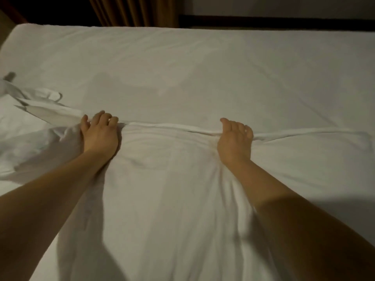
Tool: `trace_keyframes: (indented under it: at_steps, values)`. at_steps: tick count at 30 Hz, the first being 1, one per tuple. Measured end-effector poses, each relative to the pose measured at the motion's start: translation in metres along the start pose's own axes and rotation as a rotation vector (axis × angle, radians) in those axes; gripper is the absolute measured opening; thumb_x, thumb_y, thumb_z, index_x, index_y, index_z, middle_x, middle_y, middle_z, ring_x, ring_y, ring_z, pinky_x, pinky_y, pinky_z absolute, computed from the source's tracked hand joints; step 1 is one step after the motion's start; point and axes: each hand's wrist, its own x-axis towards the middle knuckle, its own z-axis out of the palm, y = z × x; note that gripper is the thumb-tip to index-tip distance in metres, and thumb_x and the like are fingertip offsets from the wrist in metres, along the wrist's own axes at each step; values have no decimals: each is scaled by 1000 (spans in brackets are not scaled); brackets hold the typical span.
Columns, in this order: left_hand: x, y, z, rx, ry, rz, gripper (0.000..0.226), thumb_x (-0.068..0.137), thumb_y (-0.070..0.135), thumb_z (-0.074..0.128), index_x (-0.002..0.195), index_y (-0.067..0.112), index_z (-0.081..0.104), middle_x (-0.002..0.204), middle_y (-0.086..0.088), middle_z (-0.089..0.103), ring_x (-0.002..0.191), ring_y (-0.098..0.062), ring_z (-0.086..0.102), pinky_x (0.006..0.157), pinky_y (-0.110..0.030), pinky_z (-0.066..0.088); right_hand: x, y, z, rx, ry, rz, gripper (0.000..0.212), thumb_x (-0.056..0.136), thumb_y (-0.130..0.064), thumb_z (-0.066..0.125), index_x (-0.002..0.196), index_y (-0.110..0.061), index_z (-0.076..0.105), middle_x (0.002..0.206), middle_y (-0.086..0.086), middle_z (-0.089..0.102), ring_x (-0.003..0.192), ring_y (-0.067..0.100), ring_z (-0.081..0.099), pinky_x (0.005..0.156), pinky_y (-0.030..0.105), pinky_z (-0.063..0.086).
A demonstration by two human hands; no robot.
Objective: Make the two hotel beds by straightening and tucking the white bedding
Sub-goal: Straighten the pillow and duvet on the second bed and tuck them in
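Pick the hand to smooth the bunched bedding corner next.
Probably left: the left hand grips the duvet edge right beside the bunched corner; the right hand grips the same edge well away from it.

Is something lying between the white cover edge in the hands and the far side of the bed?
Nothing visible does. The left hand and right hand grip the edge of the white fabric cover, and the flat white sheet beyond is bare. Only bunched white bedding lies off to the left.
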Motion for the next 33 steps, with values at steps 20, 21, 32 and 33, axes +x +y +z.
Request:
trace_keyframes:
  at_steps: [20,21,32,33]
  values:
    - [-110,65,12,-110,-281,128,57,99,47,11,152,26,10,160,-7,2,147,-22,1,116,-47,3,-70,-84,38,-70,-245,-115,58,101,-48,16,153,-26,8,161,-5,5,148,17,2,118,47,-3]
    - [-108,66,9,-107,-297,126,56,100,46,12,152,26,6,160,-6,-2,147,-21,-2,116,-46,1,-70,-83,36,-73,-273,-107,58,100,-49,16,153,-27,7,161,-6,4,148,16,1,118,47,-4]
    - [-215,-36,-65,-73,-136,-201,67,90,53,9,148,28,28,157,-9,20,145,-27,14,111,-57,10,-152,-200,-21,176,-281,-412,58,98,-58,17,150,-41,-3,160,-14,-8,148,17,-8,117,53,0]
    - [-217,-59,-71,-79,-107,-242,67,89,54,10,147,28,31,156,-9,22,145,-28,16,110,-58,12,-156,-221,-25,185,-298,-450,58,98,-57,17,150,-41,-4,160,-14,-10,147,17,-11,116,53,-1]
